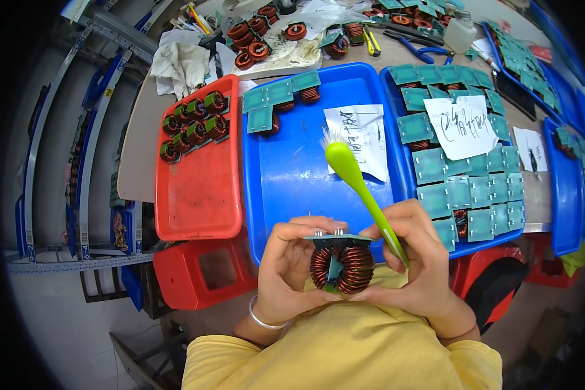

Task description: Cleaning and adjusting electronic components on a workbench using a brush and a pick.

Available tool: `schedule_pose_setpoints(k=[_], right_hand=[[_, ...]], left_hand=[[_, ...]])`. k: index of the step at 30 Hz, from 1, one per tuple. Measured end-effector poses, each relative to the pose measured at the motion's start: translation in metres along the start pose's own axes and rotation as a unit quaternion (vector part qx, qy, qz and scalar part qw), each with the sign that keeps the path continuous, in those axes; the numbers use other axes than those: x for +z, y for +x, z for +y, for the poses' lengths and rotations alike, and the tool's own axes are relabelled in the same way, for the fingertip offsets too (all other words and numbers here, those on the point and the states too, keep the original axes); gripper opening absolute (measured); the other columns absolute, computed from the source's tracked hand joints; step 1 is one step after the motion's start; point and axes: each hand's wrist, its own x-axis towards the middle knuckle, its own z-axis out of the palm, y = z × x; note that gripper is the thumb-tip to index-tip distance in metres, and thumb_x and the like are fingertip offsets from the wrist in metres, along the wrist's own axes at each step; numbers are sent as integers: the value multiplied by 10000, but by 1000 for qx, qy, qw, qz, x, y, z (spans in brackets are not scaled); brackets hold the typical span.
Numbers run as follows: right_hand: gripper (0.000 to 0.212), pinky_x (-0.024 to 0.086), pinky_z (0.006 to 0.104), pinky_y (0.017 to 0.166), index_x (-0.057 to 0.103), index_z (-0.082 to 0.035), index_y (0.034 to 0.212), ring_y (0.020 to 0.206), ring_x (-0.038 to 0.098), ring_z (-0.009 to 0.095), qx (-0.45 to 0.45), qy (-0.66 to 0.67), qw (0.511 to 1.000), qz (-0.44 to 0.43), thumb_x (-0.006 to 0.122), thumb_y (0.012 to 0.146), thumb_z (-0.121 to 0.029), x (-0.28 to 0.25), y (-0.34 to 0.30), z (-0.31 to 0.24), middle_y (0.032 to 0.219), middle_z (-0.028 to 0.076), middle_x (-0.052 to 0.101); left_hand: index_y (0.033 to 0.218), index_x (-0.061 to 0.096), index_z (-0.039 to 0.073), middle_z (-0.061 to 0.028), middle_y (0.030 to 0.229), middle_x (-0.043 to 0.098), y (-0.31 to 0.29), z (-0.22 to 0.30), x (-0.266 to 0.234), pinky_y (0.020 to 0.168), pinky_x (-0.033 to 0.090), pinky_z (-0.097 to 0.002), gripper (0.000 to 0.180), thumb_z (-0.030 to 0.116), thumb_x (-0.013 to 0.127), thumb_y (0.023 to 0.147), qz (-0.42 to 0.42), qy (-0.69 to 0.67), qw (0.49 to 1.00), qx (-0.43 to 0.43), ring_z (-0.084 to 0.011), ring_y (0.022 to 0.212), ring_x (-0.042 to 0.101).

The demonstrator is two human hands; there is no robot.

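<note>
Close in front of my chest I hold a toroidal inductor (342,268), a copper-wound ring with a small green circuit board on its upper side and metal pins pointing up. My left hand (285,270) grips its left side, fingers along the board's edge and thumb under the coil. On the other side, my right hand (417,263) steadies it with thumb and fingers. A lime-green brush (354,179) with pale bristles is also tucked in my right hand, its handle slanting up and left over the blue tray (273,214).
Left stands a red tray (198,208) with several coils (195,123). Another blue tray (396,91) at right carries rows of green-board inductors (429,167). Paper notes (357,140) lie on both blue trays. Pliers (416,51), a bottle (460,32) and loose coils (244,32) sit behind.
</note>
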Motion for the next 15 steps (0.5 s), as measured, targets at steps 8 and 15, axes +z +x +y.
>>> schedule_pose_setpoints(k=[8,15], right_hand=[[607,263,165,411,547,-6,1026,526,346,31,-30,4,999,11,844,520,-163,0,0,-2,952,72,461],[486,346,215,430,549,7,1007,549,441,99,-19,-76,996,-43,786,606,-130,-9,8,-17,969,93,465]], left_hand=[[1118,387,29,-191,1152,446,1,2,7,946,360,-381,688,5,788,560,13,-25,1000,-11,-279,1109,448],[1063,465,21,-162,1098,515,-1,4,2,928,361,-380,614,24,795,545,16,132,991,0,-258,1043,493]])
